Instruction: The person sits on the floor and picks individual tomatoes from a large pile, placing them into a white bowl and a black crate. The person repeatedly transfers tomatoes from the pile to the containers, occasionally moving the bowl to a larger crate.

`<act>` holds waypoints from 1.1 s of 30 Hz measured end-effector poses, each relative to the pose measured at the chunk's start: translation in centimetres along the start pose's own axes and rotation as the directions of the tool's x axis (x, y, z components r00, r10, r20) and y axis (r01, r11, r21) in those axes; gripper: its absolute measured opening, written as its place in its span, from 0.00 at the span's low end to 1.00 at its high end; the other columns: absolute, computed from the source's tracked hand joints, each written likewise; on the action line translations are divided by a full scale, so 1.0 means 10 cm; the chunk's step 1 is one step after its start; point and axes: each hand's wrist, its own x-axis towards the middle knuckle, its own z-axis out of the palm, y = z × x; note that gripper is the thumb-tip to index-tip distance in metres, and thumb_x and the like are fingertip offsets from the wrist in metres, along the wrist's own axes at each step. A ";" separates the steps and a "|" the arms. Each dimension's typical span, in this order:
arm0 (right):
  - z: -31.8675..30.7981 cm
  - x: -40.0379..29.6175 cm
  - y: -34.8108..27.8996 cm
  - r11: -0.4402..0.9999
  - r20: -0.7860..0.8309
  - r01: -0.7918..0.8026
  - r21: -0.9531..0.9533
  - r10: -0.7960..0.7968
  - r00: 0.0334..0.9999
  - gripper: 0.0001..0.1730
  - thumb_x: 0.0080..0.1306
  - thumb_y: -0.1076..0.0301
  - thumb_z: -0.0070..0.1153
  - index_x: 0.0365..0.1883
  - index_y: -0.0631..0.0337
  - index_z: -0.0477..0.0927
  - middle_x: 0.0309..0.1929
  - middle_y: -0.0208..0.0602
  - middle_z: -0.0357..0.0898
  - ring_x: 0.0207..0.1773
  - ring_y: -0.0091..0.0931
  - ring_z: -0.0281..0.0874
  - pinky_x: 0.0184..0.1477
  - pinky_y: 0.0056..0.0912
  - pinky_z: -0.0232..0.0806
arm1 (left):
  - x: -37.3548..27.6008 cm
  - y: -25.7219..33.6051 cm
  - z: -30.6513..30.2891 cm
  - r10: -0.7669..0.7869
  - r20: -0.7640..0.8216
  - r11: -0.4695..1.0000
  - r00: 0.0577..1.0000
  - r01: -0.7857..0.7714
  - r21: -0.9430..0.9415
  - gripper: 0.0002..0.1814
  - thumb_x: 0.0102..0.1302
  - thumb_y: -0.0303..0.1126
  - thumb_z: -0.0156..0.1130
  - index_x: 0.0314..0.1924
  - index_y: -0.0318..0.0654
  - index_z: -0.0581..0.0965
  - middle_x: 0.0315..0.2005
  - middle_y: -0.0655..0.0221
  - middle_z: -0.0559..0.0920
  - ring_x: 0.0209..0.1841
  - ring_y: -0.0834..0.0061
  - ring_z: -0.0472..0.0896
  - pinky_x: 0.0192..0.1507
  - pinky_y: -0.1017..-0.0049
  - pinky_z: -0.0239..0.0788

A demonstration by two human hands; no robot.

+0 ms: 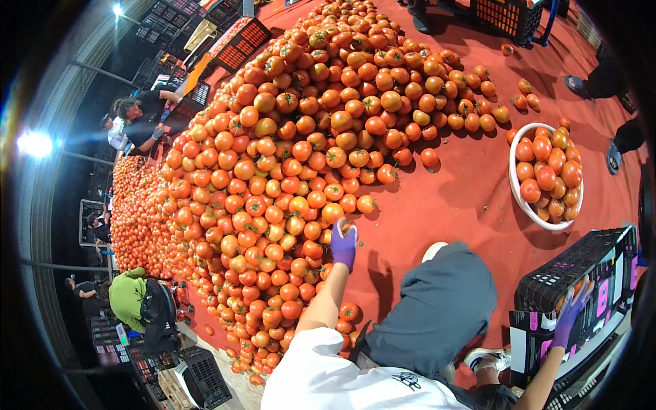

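A large heap of red and orange tomatoes (287, 169) lies on a red ground sheet (451, 189) before me. My left hand (344, 242), in a purple and white glove, reaches to the heap's near edge, its fingers around a tomato there; how firmly it grips is unclear. At the lower right, my right hand (570, 312), gloved the same way, is at a black plastic crate (553, 279) with a printed carton liner. Orange-red tomato skin shows by its fingers, but I cannot tell whether the hand holds it.
A white basket of tomatoes (514, 169) stands at the right. Loose tomatoes (525, 86) lie past it, near another person's shoes (575, 86). A person in a green top (128, 300) sits at the left; another works beside crates (241, 43) at the upper left. Stacked crates (207, 376) stand lower left.
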 end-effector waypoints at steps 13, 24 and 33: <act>-0.08 0.29 -2.48 0.987 -0.196 0.147 0.063 -0.132 0.972 0.29 0.69 0.62 0.45 0.66 0.65 0.66 0.73 0.50 0.56 0.75 0.44 0.52 0.74 0.51 0.42 | 2.29 0.43 0.83 -0.343 -0.611 0.939 0.713 0.249 -0.237 0.45 0.53 0.47 0.75 0.60 0.26 0.64 0.55 0.50 0.74 0.49 0.57 0.79 0.47 0.61 0.75; 0.57 0.33 -3.23 0.719 0.035 0.122 0.684 -0.200 0.979 0.27 0.72 0.58 0.41 0.66 0.63 0.66 0.72 0.48 0.58 0.74 0.41 0.56 0.71 0.45 0.52 | 0.97 1.00 0.45 -0.246 0.359 0.266 0.900 0.419 -0.868 0.32 0.63 0.63 0.43 0.45 0.41 0.77 0.30 0.61 0.82 0.22 0.74 0.74 0.20 0.78 0.64; 0.86 0.48 -4.33 0.211 0.581 -0.590 0.779 -0.598 0.552 0.58 0.52 0.51 0.71 0.75 0.59 0.52 0.73 0.41 0.56 0.73 0.34 0.58 0.72 0.38 0.54 | -0.14 1.22 1.05 -0.085 0.756 0.160 0.649 0.758 -0.632 0.36 0.70 0.64 0.36 0.56 0.40 0.73 0.45 0.57 0.80 0.39 0.63 0.80 0.37 0.69 0.72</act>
